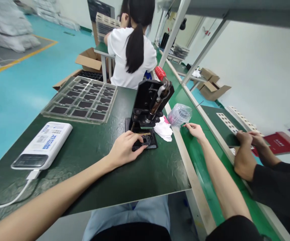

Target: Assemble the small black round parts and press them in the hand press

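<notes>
My left hand (126,149) lies over the base of a black toggle press (148,103), its fingertips gripping a small black part (145,140). The press has a red-wrapped handle (160,73) and stands on the green table mat (115,174). A crumpled white wipe (163,130) lies against its base. My right hand (196,131) rests on a green conveyor belt (200,167), fingers apart and holding nothing. A clear plastic bag (179,115) sits just beyond those fingers. A clear tray of dark pads (79,100) lies behind the press.
A white power bank (43,145) with a cable lies on the mat's left. A co-worker's hands (250,139) work at the right, near a red folder (278,142). Another person in a white shirt (131,57) sits ahead, and cardboard boxes (211,88) stand beyond the belt.
</notes>
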`<state>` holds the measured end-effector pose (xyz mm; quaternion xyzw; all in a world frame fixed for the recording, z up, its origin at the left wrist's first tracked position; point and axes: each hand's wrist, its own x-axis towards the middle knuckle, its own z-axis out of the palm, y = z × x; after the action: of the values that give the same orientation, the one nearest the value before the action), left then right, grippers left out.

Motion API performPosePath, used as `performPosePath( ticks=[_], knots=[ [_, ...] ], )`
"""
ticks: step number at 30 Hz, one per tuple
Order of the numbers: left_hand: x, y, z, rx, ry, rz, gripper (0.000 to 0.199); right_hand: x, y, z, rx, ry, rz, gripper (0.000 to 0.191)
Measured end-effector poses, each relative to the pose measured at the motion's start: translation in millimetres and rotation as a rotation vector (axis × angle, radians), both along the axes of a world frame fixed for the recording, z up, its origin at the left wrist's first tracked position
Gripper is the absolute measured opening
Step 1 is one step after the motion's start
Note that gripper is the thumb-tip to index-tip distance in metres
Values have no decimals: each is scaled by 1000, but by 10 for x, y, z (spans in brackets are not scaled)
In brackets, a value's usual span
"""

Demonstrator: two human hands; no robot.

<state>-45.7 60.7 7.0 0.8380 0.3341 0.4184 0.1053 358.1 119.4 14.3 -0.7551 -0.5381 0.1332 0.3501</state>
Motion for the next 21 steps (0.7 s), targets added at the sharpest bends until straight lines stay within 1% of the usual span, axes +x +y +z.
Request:
performPosePath(
  ticks=[3, 6, 9, 11, 12, 13, 14, 15, 16, 19, 21],
  knots=[
    [-8, 70, -48, -94, -56, 45, 19, -30, 22, -81, 5, -25, -43, 42],
    [8, 79, -72, -184, -100, 82, 24, -39, -53, -94, 58, -65, -66, 44],
    [21, 60, -63, -212, -129, 84, 24, -63, -244, -14, 151, -136, -87, 41],
    [25, 44, -49, -222, -144, 79, 22, -143, -452, 74, 229, -189, -108, 37],
    [27, 37, -40, -226, -151, 78, 22, -215, -579, 121, 284, -230, -97, 35],
    [29, 29, -31, -228, -156, 79, 22, -312, -720, 164, 344, -278, -57, 33],
    [31, 20, -21, -226, -161, 82, 22, -434, -870, 200, 415, -341, 16, 29],
    [34, 10, -9, -216, -163, 86, 21, -576, -1022, 228, 482, -406, 121, 26],
    [38, -3, 5, -198, -164, 89, 19, -734, -1172, 243, 515, -451, 247, 22],
    [56, -67, 44, -75, -142, 54, 7, -1229, -1537, 223, 490, -478, 522, 19],
    [75, -134, 58, 33, -108, -28, 9, -1500, -1678, 180, 465, -545, 671, 20]
  ],
)
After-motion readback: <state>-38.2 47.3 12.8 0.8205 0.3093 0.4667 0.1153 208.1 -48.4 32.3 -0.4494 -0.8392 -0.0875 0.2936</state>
